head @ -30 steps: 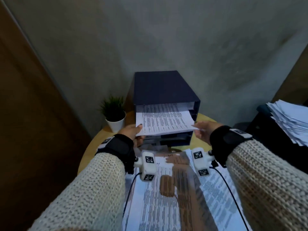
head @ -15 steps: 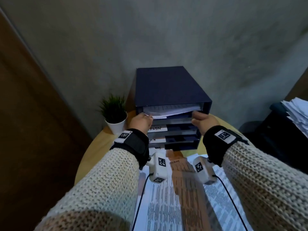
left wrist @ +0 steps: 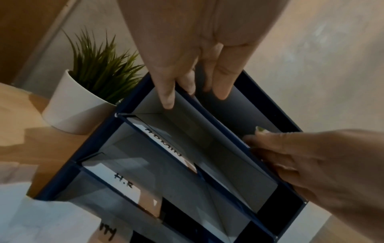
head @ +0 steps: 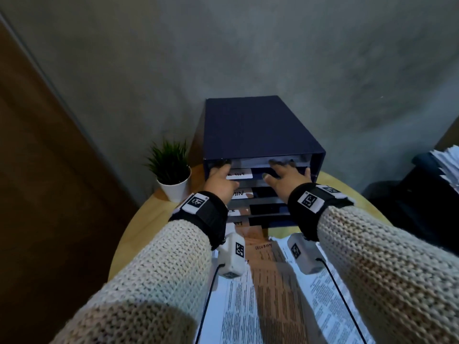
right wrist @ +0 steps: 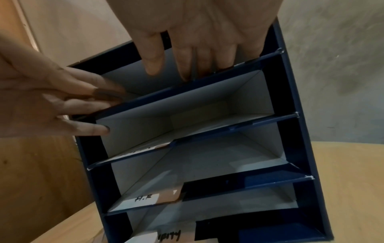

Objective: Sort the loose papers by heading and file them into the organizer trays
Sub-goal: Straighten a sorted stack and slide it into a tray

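The sheet that was held out in front of the organizer a second ago has been pushed in; only a pale strip of the filed paper [head: 250, 161] is now seen inside the top tray [head: 304, 158] of the dark blue organizer [head: 253, 125], which stands at the far edge of the round bench [head: 149, 219], against the wall. The head camera has also been brought closer to the trays.

The left hand [head: 219, 181] is laid at the left end of the top tray's mouth, fingers straight and reaching in, with nothing gripped. The right hand [head: 285, 177] is spread at the right end of the same mouth, fingers likewise extended and flat, with nothing held. In the wrist views the fingertips [left wrist: 168, 102] are seen past the tray's front lip, so a final squaring push is judged to be under way.

Below, labelled trays are seen: one marked ADMIN [left wrist: 164, 143], one marked H.R [right wrist: 145, 199]; the lower labels are only partly legible. This sheet is therefore judged filed. More printed sheets [head: 260, 306] lie at the near edge of the bench between the forearms, so sorting is judged unfinished.

A potted plant [head: 171, 175] stands just beside the organizer's left side. A further paper stack [head: 447, 165] is seen off the bench, at the right.
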Demonstrator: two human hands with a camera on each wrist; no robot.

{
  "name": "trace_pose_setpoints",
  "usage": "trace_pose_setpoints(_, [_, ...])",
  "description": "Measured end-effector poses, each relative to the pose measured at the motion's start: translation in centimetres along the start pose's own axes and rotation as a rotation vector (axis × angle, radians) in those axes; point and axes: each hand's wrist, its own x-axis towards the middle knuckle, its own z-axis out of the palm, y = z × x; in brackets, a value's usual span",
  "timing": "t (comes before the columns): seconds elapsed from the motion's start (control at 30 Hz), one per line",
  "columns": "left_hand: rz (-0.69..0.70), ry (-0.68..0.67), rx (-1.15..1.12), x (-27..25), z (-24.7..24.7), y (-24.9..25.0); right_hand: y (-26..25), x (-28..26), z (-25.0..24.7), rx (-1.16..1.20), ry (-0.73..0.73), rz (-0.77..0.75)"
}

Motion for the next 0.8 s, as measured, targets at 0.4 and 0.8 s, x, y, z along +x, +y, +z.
trace_pose_setpoints(0.4, [0.079,0.025,-0.194,-5.4,-0.1,-1.6,0.9,-4.7,0.2,0.205,-0.081,-0.052])
trace_pose_setpoints(0.8, [-0.412,-0.1,0.117,-15.4,-0.4,-8.3,6.0,-15.9,5.4,0.458,-0.312,0.32])
